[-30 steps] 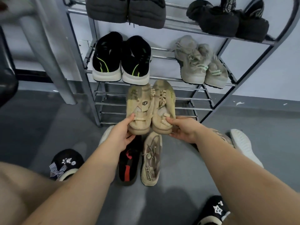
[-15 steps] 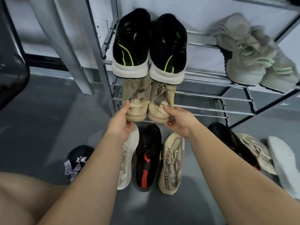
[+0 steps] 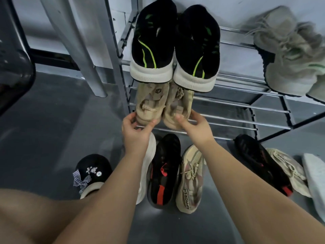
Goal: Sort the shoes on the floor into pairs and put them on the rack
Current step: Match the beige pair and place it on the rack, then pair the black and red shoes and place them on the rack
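Note:
A pair of beige sneakers sits side by side on the lowest shelf of the metal rack (image 3: 242, 105), toes pointing inward. My left hand (image 3: 135, 131) grips the heel of the left beige sneaker (image 3: 151, 104). My right hand (image 3: 195, 127) holds the heel of the right beige sneaker (image 3: 177, 106). On the shelf above stand a black pair with green stripes (image 3: 174, 48) and a grey-green pair (image 3: 288, 55). On the floor below lie a white shoe (image 3: 147, 164) partly hidden by my left arm, a black-and-red shoe (image 3: 164, 171) and a tan shoe (image 3: 190, 178).
At the right on the floor lie another black-and-red shoe (image 3: 262, 162), a tan shoe (image 3: 288, 169) and a white shoe (image 3: 314, 180). A black slipper with a bow (image 3: 91, 171) is on a foot at the lower left. A grey post (image 3: 77, 44) stands left of the rack.
Both hands have carried the beige pair forward and onto the lowest shelf, under the black pair. The view has moved closer to the rack.

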### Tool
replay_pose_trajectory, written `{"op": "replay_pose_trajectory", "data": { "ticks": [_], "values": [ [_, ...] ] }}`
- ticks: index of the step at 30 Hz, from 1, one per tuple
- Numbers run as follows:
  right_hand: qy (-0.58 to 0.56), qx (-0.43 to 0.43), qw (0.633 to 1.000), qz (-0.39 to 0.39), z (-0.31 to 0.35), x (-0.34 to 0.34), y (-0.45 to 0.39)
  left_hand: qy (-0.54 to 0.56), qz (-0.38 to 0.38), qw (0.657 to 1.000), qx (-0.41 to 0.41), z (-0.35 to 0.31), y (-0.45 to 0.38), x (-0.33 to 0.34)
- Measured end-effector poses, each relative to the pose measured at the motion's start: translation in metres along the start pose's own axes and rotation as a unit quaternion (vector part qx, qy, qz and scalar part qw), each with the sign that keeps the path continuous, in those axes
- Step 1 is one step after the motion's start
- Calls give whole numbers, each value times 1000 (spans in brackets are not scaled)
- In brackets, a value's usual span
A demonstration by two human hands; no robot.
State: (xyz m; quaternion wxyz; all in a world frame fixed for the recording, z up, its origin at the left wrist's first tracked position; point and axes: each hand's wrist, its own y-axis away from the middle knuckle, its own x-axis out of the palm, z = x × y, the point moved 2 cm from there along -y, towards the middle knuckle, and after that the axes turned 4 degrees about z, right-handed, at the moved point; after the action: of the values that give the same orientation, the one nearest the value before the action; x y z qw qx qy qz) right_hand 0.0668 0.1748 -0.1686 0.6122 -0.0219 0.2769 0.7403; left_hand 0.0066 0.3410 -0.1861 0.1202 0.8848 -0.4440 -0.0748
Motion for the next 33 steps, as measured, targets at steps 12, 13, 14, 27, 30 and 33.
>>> {"op": "replay_pose_trajectory", "data": {
  "ticks": [12, 13, 14, 27, 30, 33],
  "values": [
    [287, -98, 950, -75, 8, 6, -8, -172, -35, 982, 71, -1, -14, 6],
    [272, -102, 954, -80, 11, 7, -11, -175, -28, 982, 67, -4, -19, 8],
    [256, -106, 957, -85, 14, 7, -14, -182, -21, 981, 59, -8, -24, 10],
    [188, -73, 978, -50, 15, 9, -26, -276, -11, 959, 70, -13, -31, 15],
    [261, -77, 962, -24, 14, 2, -14, -341, 15, 937, 79, -5, -12, 19],
    [375, -58, 925, -10, 2, -15, 10, -415, 65, 905, 71, 14, 17, 20]
  ]
}}
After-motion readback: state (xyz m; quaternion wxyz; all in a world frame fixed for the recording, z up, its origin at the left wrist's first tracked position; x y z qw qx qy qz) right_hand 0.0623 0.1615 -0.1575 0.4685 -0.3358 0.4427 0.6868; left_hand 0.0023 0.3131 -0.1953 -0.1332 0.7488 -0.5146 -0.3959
